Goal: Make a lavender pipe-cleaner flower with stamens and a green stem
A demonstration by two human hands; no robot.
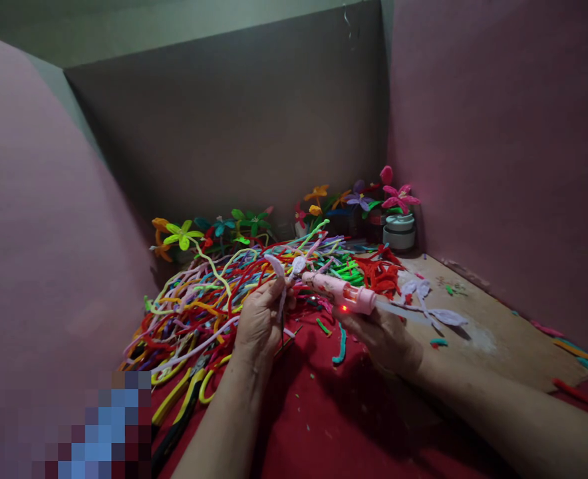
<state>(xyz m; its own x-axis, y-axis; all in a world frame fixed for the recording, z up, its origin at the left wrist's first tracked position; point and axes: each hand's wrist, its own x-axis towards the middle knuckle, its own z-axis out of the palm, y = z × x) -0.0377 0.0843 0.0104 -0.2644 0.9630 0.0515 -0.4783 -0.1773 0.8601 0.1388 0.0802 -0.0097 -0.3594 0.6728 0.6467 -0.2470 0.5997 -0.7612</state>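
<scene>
My left hand (261,316) pinches the stem of a white pipe-cleaner flower piece (276,266), whose pale petals or leaves stand above the fingertips. In my right hand (386,339) is a pink glue gun (338,291) with a red light lit on its side and a clear glue stick coming out of its back end. The gun's nozzle points left, close to a white petal; whether it touches cannot be made out. Beyond both hands spreads a heap of coloured pipe cleaners (189,296). Finished white leaf pieces (448,318) lie right of the glue gun.
Yellow-handled pliers (179,406) lie left of my left forearm. Several pipe-cleaner flowers (183,235) stand along the back wall, some by a grey-white container (398,231). Red pipe-cleaner pieces (380,274) are piled at right. Scraps (342,342) dot the red cloth and board (513,352).
</scene>
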